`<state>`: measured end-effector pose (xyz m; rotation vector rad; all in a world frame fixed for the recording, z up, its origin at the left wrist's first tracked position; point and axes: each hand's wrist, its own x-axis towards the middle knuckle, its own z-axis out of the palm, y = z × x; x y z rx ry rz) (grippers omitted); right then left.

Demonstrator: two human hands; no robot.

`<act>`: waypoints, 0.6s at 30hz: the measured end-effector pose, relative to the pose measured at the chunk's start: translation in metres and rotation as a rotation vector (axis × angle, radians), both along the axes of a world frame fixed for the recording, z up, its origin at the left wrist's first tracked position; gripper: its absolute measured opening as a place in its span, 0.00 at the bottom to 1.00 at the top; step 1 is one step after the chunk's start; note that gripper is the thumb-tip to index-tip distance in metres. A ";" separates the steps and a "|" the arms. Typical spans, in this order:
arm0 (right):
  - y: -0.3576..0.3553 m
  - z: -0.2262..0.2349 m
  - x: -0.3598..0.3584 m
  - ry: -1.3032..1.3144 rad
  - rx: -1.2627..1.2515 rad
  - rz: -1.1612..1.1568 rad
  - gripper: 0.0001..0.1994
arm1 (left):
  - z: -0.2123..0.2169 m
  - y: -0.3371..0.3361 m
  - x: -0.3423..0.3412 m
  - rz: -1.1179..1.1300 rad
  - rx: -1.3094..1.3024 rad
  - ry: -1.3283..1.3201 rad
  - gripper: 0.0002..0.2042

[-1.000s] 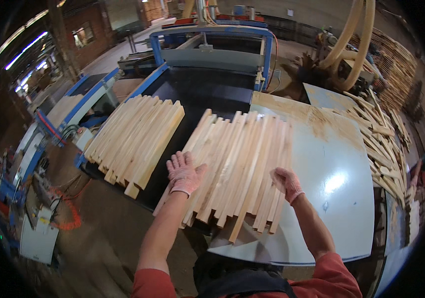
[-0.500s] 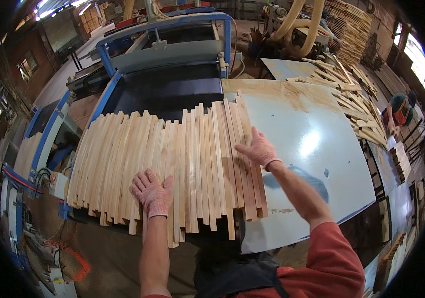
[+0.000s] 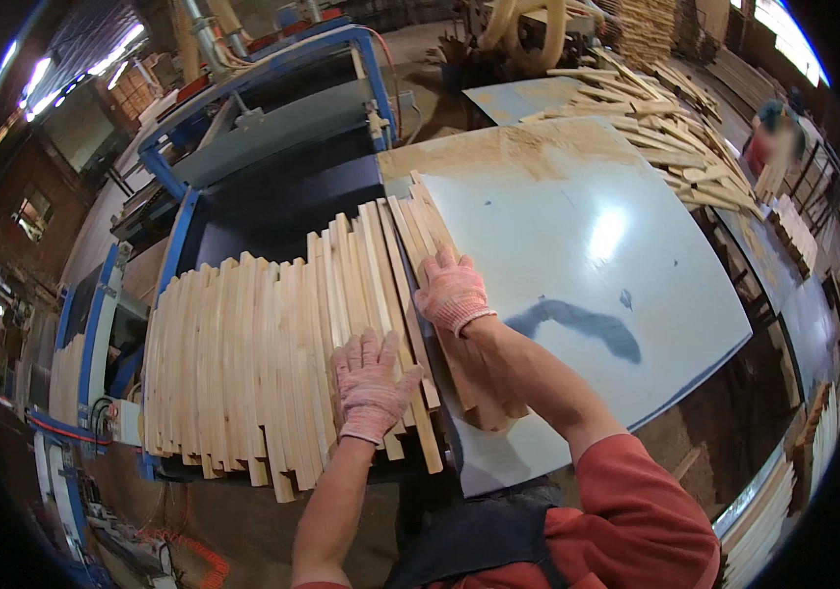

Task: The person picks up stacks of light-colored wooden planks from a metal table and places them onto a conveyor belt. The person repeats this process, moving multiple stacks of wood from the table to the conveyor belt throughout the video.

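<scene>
Fingers (image 3: 370,347) slightly apart, the pink-gloved left hand (image 3: 373,395) and right hand (image 3: 454,295) rest on long, pale wooden strips (image 3: 233,368). The strips look stiff, light, best held by outer edges.

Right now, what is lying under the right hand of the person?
Under the right hand lie pale wooden strips, visible on its far and near sides. The parts directly beneath it are covered and cannot be seen.
</scene>
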<state>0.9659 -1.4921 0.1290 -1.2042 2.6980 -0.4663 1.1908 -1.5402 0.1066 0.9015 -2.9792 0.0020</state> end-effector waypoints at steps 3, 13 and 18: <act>0.032 -0.008 -0.015 0.044 -0.016 -0.018 0.31 | 0.002 -0.001 0.000 0.022 0.097 -0.019 0.42; 0.043 0.002 0.008 0.328 -0.206 0.092 0.37 | 0.000 -0.003 0.003 0.002 0.069 -0.017 0.43; 0.011 0.002 0.063 -0.099 0.035 0.048 0.31 | 0.007 -0.010 0.020 -0.062 0.145 0.067 0.42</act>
